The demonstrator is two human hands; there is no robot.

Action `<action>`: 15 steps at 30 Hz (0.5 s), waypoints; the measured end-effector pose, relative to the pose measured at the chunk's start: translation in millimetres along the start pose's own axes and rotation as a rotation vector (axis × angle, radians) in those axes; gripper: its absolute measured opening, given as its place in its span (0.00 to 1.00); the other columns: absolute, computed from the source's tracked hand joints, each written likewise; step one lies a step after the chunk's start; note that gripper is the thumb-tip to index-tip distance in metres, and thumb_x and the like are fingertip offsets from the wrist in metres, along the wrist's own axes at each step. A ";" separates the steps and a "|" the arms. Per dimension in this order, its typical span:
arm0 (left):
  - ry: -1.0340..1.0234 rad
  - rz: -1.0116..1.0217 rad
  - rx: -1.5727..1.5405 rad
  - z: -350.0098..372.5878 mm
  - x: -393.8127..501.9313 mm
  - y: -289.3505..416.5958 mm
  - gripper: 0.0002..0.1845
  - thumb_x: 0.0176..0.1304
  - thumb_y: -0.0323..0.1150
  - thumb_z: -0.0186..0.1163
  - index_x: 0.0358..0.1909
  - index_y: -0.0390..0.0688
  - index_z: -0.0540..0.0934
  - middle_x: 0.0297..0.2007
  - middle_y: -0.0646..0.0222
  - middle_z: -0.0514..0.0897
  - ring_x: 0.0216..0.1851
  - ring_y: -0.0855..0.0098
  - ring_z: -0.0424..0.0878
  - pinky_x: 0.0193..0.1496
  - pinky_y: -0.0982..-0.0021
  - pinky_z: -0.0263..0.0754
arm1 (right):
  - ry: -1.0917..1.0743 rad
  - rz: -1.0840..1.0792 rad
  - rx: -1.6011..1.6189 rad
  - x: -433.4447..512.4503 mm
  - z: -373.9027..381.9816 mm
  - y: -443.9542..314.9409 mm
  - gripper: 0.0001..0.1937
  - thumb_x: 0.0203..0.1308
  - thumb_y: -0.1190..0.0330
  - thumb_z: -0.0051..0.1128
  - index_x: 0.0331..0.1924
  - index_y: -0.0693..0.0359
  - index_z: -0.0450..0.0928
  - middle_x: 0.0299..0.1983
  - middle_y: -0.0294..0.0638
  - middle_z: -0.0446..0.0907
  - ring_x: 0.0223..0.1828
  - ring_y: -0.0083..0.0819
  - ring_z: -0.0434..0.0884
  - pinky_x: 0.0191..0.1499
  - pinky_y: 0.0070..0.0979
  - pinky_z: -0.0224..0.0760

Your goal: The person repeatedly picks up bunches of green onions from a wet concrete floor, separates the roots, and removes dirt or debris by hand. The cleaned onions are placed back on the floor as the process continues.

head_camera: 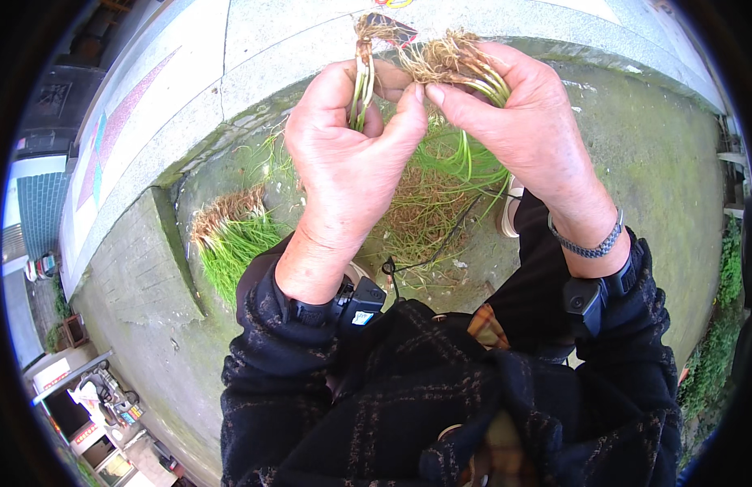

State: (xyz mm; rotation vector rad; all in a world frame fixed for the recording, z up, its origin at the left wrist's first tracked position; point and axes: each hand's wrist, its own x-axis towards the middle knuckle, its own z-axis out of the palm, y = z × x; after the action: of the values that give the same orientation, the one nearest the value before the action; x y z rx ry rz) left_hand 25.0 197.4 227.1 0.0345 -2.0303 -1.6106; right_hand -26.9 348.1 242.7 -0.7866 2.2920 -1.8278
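Observation:
My left hand [351, 140] holds a few thin green stalks [362, 79] with pale lower stems, their roots pointing up. My right hand [522, 115] grips a larger bunch of rooted green plants [473, 70], its brown roots spreading left and its long leaves hanging down behind the hand. The thumb tips of both hands nearly meet beneath these roots. Below them, loose green leaves and brown root litter [425, 213] lie on the ground between my feet. A thick pile of similar plants [233, 243] rests to the left, roots away from me and leaves towards me.
A pale stone ledge [260, 55] curves across the far side, with a dark red-edged object lying on it behind the roots. A concrete ramp [144, 262] slopes at the left. A thin black cord [440, 246] crosses the litter. Green plants [711, 371] line the right edge.

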 end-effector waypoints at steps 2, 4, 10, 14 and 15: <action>0.017 -0.025 0.032 3.1 0.2 0.5 0.07 0.49 0.26 0.68 0.30 0.40 0.80 0.22 0.83 0.76 0.18 0.93 0.61 0.18 0.86 0.56 | 0.039 -0.026 -0.073 -2.7 0.9 -0.6 0.13 0.56 0.73 0.61 0.45 0.66 0.79 0.36 0.37 0.82 0.37 0.18 0.78 0.40 0.19 0.74; 0.016 -0.037 0.105 3.3 0.3 0.5 0.08 0.48 0.28 0.68 0.29 0.40 0.79 0.22 0.80 0.75 0.18 0.89 0.63 0.19 0.84 0.59 | 0.096 -0.122 -0.127 -3.6 3.3 -0.3 0.12 0.52 0.71 0.62 0.41 0.64 0.80 0.29 0.43 0.82 0.30 0.23 0.80 0.36 0.24 0.74; -0.079 0.104 0.304 -1.7 2.5 -5.9 0.08 0.48 0.25 0.64 0.33 0.38 0.80 0.23 0.78 0.75 0.22 0.84 0.66 0.25 0.81 0.61 | 0.132 -0.374 -0.453 -2.2 4.9 3.0 0.11 0.47 0.72 0.62 0.37 0.64 0.79 0.31 0.51 0.79 0.34 0.49 0.80 0.36 0.33 0.74; -0.069 0.107 0.321 -2.5 1.6 -7.0 0.08 0.44 0.28 0.65 0.28 0.38 0.79 0.22 0.68 0.76 0.22 0.74 0.73 0.26 0.73 0.69 | 0.061 -0.319 -0.432 -4.4 2.8 1.8 0.11 0.49 0.73 0.62 0.39 0.65 0.79 0.31 0.46 0.80 0.34 0.39 0.79 0.37 0.29 0.73; -0.067 0.103 0.332 -2.2 1.2 -6.5 0.07 0.45 0.27 0.65 0.28 0.38 0.79 0.22 0.70 0.76 0.22 0.76 0.73 0.26 0.74 0.69 | 0.037 -0.278 -0.408 -4.5 2.6 1.2 0.12 0.51 0.73 0.62 0.41 0.65 0.79 0.32 0.41 0.81 0.35 0.29 0.78 0.38 0.25 0.73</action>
State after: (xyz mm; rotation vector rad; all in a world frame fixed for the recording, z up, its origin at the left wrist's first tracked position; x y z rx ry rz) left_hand 22.9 193.1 221.9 -0.0026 -2.2917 -1.2141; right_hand -22.4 348.0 239.8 -1.1886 2.7415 -1.4840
